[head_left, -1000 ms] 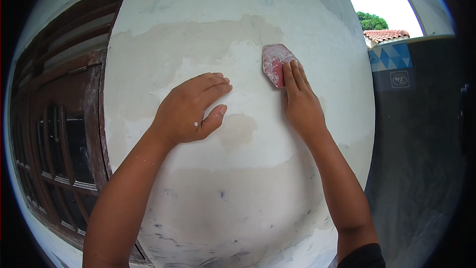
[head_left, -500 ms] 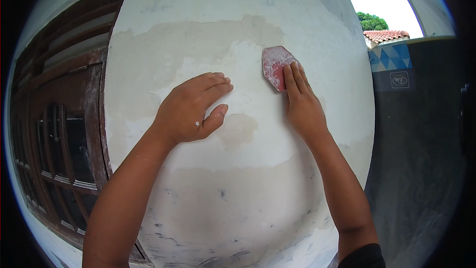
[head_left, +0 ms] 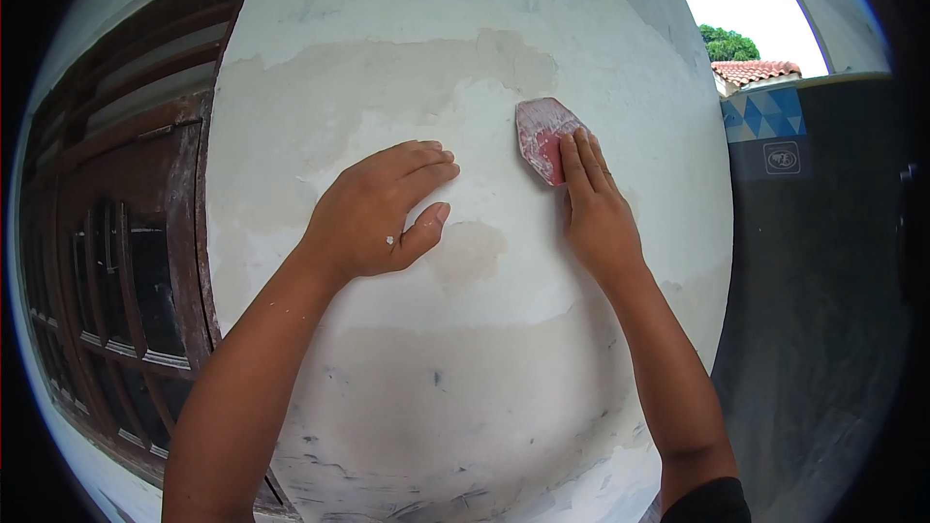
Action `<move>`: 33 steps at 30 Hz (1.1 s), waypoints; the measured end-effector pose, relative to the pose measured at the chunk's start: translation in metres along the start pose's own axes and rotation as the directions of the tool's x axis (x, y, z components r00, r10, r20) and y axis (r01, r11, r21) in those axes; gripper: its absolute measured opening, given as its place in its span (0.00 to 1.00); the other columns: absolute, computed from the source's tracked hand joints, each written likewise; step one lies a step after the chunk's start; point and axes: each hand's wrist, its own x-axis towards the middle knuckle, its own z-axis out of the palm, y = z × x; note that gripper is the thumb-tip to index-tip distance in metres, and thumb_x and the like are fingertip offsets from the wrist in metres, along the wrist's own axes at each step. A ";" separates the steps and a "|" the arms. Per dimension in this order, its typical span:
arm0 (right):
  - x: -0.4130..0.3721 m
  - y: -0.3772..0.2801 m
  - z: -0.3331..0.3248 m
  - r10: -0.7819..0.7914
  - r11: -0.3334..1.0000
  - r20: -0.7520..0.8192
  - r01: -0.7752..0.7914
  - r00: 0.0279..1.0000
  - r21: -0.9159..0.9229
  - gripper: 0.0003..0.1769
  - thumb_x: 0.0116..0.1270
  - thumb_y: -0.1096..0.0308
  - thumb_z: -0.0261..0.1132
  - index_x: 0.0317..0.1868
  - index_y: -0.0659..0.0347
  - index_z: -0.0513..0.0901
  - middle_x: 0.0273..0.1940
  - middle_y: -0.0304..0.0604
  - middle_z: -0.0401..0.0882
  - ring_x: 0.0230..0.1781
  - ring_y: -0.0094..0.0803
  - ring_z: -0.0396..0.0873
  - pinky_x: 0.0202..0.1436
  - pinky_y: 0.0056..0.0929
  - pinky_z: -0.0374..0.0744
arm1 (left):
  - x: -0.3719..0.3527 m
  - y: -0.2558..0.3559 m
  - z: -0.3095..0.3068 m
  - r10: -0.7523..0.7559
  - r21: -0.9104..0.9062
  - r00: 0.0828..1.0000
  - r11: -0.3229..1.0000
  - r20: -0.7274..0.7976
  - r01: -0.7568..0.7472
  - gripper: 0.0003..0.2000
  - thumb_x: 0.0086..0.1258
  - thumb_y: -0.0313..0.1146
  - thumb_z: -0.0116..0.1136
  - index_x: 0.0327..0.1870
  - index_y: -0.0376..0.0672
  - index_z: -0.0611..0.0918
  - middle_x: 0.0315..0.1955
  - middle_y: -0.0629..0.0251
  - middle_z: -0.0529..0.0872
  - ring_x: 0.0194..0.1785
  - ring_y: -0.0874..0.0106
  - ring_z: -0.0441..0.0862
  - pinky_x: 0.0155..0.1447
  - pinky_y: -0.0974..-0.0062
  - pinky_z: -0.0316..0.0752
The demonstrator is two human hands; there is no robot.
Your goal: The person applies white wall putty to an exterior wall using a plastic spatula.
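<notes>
A wall (head_left: 417, 368) patched with white and beige filler fills the middle of the view. My right hand (head_left: 599, 208) holds a flat red putty spreader (head_left: 544, 131) against its upper part, the straight fingers lying along the tool's face. White filler smears cover much of that face, while the thumb is hidden behind. To the left, my left hand (head_left: 373, 208) is at the wall surface with nothing in it, thumb apart from the fingers. A small white fleck of filler sticks near the base of its thumb.
Along the wall's left side stands a dark brown wooden door (head_left: 145, 232) with glazed panels and slats above. On the right is a dark panel (head_left: 823, 281) with a blue-and-white patterned strip (head_left: 765, 114). Beyond it show a tiled roof (head_left: 756, 71) and a tree (head_left: 727, 43).
My right hand and the putty spreader have slid slightly down and to the right on the wall. My left hand looks almost unchanged.
</notes>
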 end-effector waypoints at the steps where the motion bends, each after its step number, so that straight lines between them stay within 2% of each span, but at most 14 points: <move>1: -0.001 -0.002 -0.005 0.029 0.999 -0.016 -0.029 0.999 0.013 0.30 0.71 0.78 0.50 0.74 0.68 0.64 0.74 0.60 0.64 0.77 0.48 0.62 0.73 0.38 0.72 | 0.000 0.001 -0.001 -0.007 -0.006 1.000 1.000 0.003 0.007 0.20 0.59 0.29 0.55 0.54 0.34 0.84 0.55 0.52 0.85 0.63 0.56 0.80 0.67 0.63 0.75; 5: 0.015 0.004 -0.002 0.049 0.999 -0.086 -0.049 0.995 -0.001 0.30 0.71 0.78 0.51 0.74 0.68 0.64 0.74 0.60 0.64 0.77 0.47 0.63 0.72 0.38 0.74 | 0.001 0.000 0.001 -0.004 -0.020 1.000 1.000 0.000 0.004 0.20 0.59 0.29 0.56 0.54 0.34 0.84 0.54 0.51 0.85 0.63 0.56 0.80 0.67 0.63 0.75; 9: 0.021 0.010 0.011 0.002 0.999 -0.077 -0.006 0.997 -0.048 0.31 0.70 0.77 0.54 0.74 0.67 0.65 0.74 0.59 0.64 0.77 0.48 0.63 0.71 0.39 0.75 | 0.000 -0.001 0.001 0.005 0.000 1.000 1.000 -0.005 -0.005 0.20 0.59 0.29 0.56 0.53 0.35 0.84 0.54 0.51 0.85 0.63 0.56 0.81 0.67 0.63 0.75; 15: -0.002 0.000 -0.005 0.088 0.994 -0.026 -0.086 0.996 0.071 0.31 0.70 0.78 0.54 0.74 0.67 0.65 0.74 0.60 0.64 0.77 0.48 0.63 0.72 0.39 0.74 | 0.000 0.000 0.000 -0.012 -0.009 1.000 1.000 -0.005 0.012 0.20 0.59 0.29 0.56 0.53 0.35 0.85 0.55 0.52 0.85 0.63 0.56 0.80 0.67 0.63 0.75; 20: 0.045 0.019 0.003 0.107 0.994 -0.138 -0.102 0.985 0.046 0.29 0.71 0.78 0.52 0.73 0.67 0.66 0.74 0.58 0.65 0.76 0.49 0.62 0.73 0.41 0.73 | 0.000 -0.001 0.001 -0.007 -0.015 1.000 1.000 0.003 0.007 0.20 0.59 0.29 0.56 0.53 0.35 0.85 0.55 0.53 0.85 0.63 0.56 0.80 0.67 0.63 0.75; 23: 0.061 0.028 0.007 0.117 0.991 -0.101 -0.110 0.988 0.070 0.29 0.71 0.78 0.51 0.73 0.68 0.66 0.74 0.57 0.64 0.77 0.48 0.62 0.73 0.41 0.73 | 0.000 -0.001 0.001 -0.005 -0.007 1.000 1.000 -0.001 0.005 0.20 0.59 0.29 0.55 0.53 0.35 0.85 0.55 0.53 0.85 0.63 0.56 0.80 0.67 0.63 0.75; 29: 0.015 0.024 0.001 0.128 0.992 -0.005 -0.128 0.992 0.014 0.29 0.72 0.77 0.51 0.74 0.66 0.66 0.75 0.56 0.63 0.77 0.46 0.61 0.73 0.40 0.73 | 0.000 0.001 0.000 -0.011 -0.019 1.000 1.000 0.003 0.011 0.20 0.59 0.29 0.56 0.54 0.35 0.85 0.55 0.53 0.85 0.64 0.57 0.80 0.68 0.63 0.75; 33: 0.020 0.026 -0.001 0.170 0.985 -0.049 -0.169 0.984 0.020 0.29 0.72 0.78 0.51 0.74 0.65 0.66 0.75 0.55 0.63 0.77 0.46 0.61 0.74 0.40 0.72 | 0.001 -0.001 0.001 -0.006 0.000 1.000 1.000 -0.004 0.006 0.20 0.60 0.29 0.55 0.53 0.35 0.85 0.54 0.53 0.86 0.63 0.57 0.80 0.67 0.64 0.75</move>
